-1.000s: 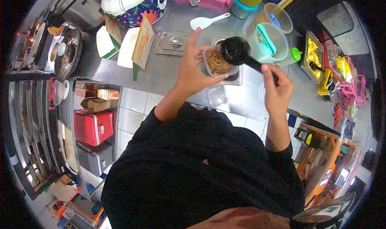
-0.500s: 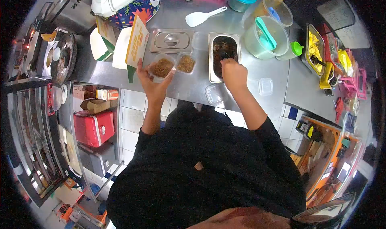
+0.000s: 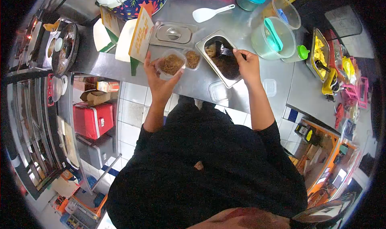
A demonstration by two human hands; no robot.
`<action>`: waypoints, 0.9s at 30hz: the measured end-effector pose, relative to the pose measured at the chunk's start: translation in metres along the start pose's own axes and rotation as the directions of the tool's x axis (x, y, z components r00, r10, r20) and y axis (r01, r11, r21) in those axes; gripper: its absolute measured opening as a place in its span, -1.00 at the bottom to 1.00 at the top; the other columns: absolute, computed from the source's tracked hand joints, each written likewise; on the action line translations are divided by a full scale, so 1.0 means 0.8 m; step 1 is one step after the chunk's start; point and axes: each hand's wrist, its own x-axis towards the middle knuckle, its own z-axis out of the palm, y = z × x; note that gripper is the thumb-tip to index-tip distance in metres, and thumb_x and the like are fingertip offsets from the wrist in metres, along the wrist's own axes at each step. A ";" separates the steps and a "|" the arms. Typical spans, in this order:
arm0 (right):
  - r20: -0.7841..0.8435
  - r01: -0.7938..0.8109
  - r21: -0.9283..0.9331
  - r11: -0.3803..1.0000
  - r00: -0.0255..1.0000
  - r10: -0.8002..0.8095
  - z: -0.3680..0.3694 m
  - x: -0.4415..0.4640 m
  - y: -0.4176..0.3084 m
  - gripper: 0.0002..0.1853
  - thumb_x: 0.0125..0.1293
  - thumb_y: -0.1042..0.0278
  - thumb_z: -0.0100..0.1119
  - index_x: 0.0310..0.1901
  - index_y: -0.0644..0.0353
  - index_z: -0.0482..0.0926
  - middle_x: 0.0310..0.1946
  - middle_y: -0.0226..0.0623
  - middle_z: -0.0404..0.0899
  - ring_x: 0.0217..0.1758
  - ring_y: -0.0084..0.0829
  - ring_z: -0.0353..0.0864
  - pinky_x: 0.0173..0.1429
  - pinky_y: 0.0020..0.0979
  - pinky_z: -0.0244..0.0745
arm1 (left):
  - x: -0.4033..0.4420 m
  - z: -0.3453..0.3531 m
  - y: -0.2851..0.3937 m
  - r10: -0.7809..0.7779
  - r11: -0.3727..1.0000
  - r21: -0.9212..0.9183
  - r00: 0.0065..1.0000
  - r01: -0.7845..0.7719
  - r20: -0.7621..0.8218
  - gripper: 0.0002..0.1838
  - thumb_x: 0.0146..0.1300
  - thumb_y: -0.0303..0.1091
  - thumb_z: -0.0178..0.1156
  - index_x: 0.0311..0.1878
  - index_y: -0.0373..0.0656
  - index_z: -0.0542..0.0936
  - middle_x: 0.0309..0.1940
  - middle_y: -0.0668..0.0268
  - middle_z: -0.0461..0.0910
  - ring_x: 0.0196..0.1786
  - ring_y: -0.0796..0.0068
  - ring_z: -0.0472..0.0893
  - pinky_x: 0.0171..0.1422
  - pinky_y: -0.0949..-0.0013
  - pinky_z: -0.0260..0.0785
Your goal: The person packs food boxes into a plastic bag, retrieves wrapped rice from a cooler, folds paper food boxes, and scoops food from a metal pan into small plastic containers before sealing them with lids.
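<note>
My left hand (image 3: 159,78) is closed around a small clear plastic tub (image 3: 171,64) filled with brown, crumbly food. Just behind it, a second such tub (image 3: 192,59) rests on the steel counter. With thumb and fingers, my right hand (image 3: 248,68) pinches the right rim of a rectangular steel food pan (image 3: 213,70), which sits at a slant. Dark brown sauce-like food (image 3: 228,65) covers much of its inside, and a dark spoon-like utensil (image 3: 219,48) rests in it.
A steel lid (image 3: 173,34) and a white rice paddle (image 3: 210,14) lie behind. Clear lids (image 3: 218,92) are near the front edge. Printed cartons (image 3: 138,38) stand left, and a large clear tub (image 3: 277,44) with a turquoise utensil stands right.
My right hand has moved from inside the pan to its right rim. The pan has turned to a slant. My left hand has shifted rightward with its tub, slightly overlapping the other.
</note>
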 end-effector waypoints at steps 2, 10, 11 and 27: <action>-0.028 0.152 -0.123 0.981 0.987 -0.157 0.005 -0.006 -0.009 -0.72 0.22 0.21 0.19 -0.33 0.30 0.65 -0.50 -0.06 0.61 -0.48 -0.24 0.59 -0.30 -0.32 0.45 | 0.000 0.000 0.001 0.005 0.999 0.034 0.998 -0.007 0.058 0.16 -0.23 -0.45 0.52 0.41 -0.17 -0.06 -0.04 0.21 0.35 0.07 0.35 0.44 0.22 0.27 0.31; 0.178 0.414 -0.541 0.733 0.907 -0.381 0.036 -0.021 -0.017 -0.80 0.21 0.25 0.16 -0.45 0.15 0.65 -0.46 -0.11 0.61 -0.44 -0.08 0.60 -0.30 -0.15 0.49 | 0.022 0.025 0.010 0.151 0.986 -0.129 0.887 -0.104 0.436 0.10 -0.29 -0.42 0.53 0.35 -0.20 0.07 0.16 0.20 0.26 0.26 0.27 0.36 0.34 0.23 0.21; 0.200 0.377 -0.553 0.743 0.926 -0.320 0.035 -0.020 -0.021 -0.80 0.21 0.24 0.16 -0.45 0.15 0.65 -0.45 -0.10 0.61 -0.43 -0.07 0.60 -0.30 -0.15 0.49 | 0.028 0.030 0.003 0.167 0.983 -0.148 0.871 -0.110 0.462 0.07 -0.29 -0.43 0.53 0.33 -0.20 0.10 0.22 0.19 0.21 0.29 0.26 0.34 0.34 0.22 0.20; 0.128 -0.097 0.117 0.988 0.988 0.082 0.024 -0.011 -0.023 -0.71 0.28 0.21 0.18 -0.47 0.27 0.61 -0.71 -0.49 0.42 -0.67 -0.70 0.26 -0.54 -0.55 0.14 | 0.031 0.041 -0.005 0.216 0.946 -0.322 0.795 -0.028 0.566 0.10 -0.34 -0.51 0.50 0.35 -0.18 0.09 0.08 0.21 0.31 0.36 0.18 0.26 0.45 0.19 0.04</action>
